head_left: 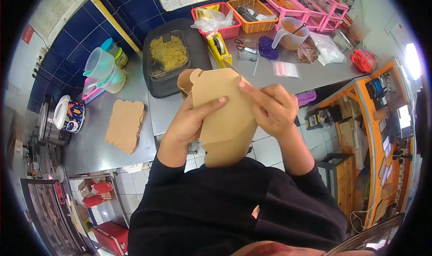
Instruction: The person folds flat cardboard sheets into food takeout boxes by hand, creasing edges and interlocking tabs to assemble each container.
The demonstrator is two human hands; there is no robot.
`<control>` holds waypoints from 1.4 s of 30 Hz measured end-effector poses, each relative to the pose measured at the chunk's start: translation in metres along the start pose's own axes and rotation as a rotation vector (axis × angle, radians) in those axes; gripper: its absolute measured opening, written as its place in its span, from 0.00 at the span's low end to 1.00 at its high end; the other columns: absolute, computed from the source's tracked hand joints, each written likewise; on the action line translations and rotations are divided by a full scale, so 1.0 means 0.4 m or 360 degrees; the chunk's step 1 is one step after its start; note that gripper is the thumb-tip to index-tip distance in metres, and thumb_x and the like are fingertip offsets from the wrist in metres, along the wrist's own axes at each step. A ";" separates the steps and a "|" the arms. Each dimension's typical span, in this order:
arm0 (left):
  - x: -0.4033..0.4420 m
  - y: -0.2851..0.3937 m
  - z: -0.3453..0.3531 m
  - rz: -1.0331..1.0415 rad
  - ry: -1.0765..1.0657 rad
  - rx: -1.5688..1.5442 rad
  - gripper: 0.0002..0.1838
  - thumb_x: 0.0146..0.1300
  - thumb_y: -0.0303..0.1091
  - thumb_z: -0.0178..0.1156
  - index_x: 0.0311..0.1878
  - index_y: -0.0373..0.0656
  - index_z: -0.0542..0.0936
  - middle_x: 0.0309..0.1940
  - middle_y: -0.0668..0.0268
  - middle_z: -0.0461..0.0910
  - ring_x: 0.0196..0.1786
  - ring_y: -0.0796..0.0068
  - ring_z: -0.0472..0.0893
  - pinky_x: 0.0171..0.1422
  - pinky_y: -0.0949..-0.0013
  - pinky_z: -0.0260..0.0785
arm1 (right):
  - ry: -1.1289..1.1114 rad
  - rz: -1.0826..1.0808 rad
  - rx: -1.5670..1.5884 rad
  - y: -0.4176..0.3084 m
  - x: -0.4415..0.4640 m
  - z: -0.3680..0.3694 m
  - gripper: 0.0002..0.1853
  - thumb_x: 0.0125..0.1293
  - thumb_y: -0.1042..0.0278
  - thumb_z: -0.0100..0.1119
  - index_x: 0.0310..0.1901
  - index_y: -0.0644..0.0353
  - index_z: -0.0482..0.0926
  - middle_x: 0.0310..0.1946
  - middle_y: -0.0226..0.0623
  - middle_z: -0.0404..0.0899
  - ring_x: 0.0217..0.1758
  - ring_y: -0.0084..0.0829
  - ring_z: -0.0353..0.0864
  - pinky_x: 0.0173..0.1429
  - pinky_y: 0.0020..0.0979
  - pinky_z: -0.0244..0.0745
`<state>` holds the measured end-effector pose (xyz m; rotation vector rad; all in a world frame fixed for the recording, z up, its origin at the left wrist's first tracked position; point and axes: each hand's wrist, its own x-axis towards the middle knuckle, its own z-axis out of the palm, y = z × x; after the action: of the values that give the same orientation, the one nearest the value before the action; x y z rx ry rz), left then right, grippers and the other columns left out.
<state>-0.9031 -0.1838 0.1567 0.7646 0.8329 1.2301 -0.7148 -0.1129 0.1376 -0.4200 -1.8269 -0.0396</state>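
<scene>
A brown cardboard food box [222, 114], partly folded, is held up in front of my chest. My left hand [191, 119] grips its left side, thumb lying flat across the panel and fingers hidden behind. At the upper right corner, my right hand [274, 105] has its index finger against a folded flap, with the other fingers curled; whether the thumb pinches the card from behind is hard to see. More flat brown box blanks [123, 125] lie stacked on the steel counter to the left.
A glass dish of yellow food [168, 53] sits on a black tray [155, 83]. Behind the box stands a yellow tape dispenser [219, 49]. Along the wall are a red basket [216, 20], an orange basket [252, 15] and a measuring jug [290, 33]. Scissors [245, 47] lie nearby.
</scene>
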 end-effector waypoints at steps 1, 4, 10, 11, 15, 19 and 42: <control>-0.004 0.002 0.003 0.0003 -0.0011 0.0028 0.25 0.67 0.29 0.61 0.66 0.36 0.68 0.56 0.60 0.77 0.57 0.68 0.79 0.60 0.65 0.74 | -0.0082 -0.0026 0.0029 0.002 0.003 -0.013 0.25 0.36 0.82 0.65 0.43 0.54 0.89 0.21 0.27 0.67 0.17 0.23 0.66 0.19 0.26 0.62; -0.012 0.003 0.009 -0.0011 -0.0061 -0.0035 0.25 0.67 0.27 0.60 0.66 0.36 0.68 0.56 0.60 0.78 0.57 0.67 0.80 0.58 0.64 0.76 | -0.0271 -0.0112 0.0084 0.008 0.019 -0.048 0.23 0.37 0.80 0.65 0.41 0.54 0.89 0.22 0.27 0.67 0.17 0.22 0.67 0.19 0.26 0.63; -0.012 -0.001 0.003 -0.0075 -0.0057 -0.0245 0.24 0.68 0.27 0.58 0.66 0.36 0.68 0.56 0.59 0.78 0.57 0.66 0.80 0.57 0.63 0.77 | -0.0123 -0.0214 0.0062 -0.003 0.043 -0.025 0.17 0.42 0.79 0.65 0.38 0.59 0.87 0.30 0.33 0.73 0.25 0.29 0.75 0.27 0.29 0.73; -0.010 -0.003 -0.003 -0.0064 -0.0068 -0.0279 0.24 0.68 0.28 0.58 0.66 0.36 0.68 0.56 0.58 0.78 0.57 0.66 0.81 0.57 0.63 0.77 | -0.0061 -0.0257 0.0055 0.009 0.032 -0.004 0.16 0.44 0.78 0.65 0.38 0.60 0.87 0.33 0.35 0.75 0.29 0.31 0.78 0.31 0.30 0.75; 0.007 -0.023 -0.023 0.0019 -0.0004 -0.0352 0.24 0.70 0.31 0.56 0.67 0.36 0.67 0.58 0.58 0.77 0.58 0.66 0.80 0.59 0.62 0.76 | -0.0030 -0.0188 -0.0087 -0.005 -0.003 0.034 0.19 0.48 0.71 0.67 0.45 0.65 0.85 0.44 0.45 0.80 0.45 0.46 0.82 0.51 0.40 0.79; 0.030 -0.048 -0.025 0.0101 -0.0160 -0.0799 0.23 0.73 0.37 0.53 0.67 0.37 0.67 0.60 0.57 0.75 0.60 0.64 0.79 0.61 0.60 0.75 | -0.0326 0.0089 0.0141 -0.015 -0.023 0.049 0.27 0.49 0.60 0.72 0.53 0.55 0.83 0.59 0.47 0.75 0.64 0.56 0.70 0.66 0.51 0.69; -0.061 0.063 -0.051 0.0943 -0.0884 0.1934 0.35 0.53 0.23 0.68 0.66 0.38 0.69 0.53 0.52 0.70 0.51 0.56 0.77 0.54 0.60 0.71 | 0.0306 0.0005 0.0095 -0.034 -0.042 0.068 0.35 0.45 0.40 0.76 0.55 0.47 0.80 0.61 0.45 0.73 0.64 0.49 0.69 0.64 0.46 0.70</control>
<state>-0.9360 -0.2024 0.1714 2.3421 0.8574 0.8053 -0.7400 -0.1236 0.1162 -0.3642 -1.6340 -0.0228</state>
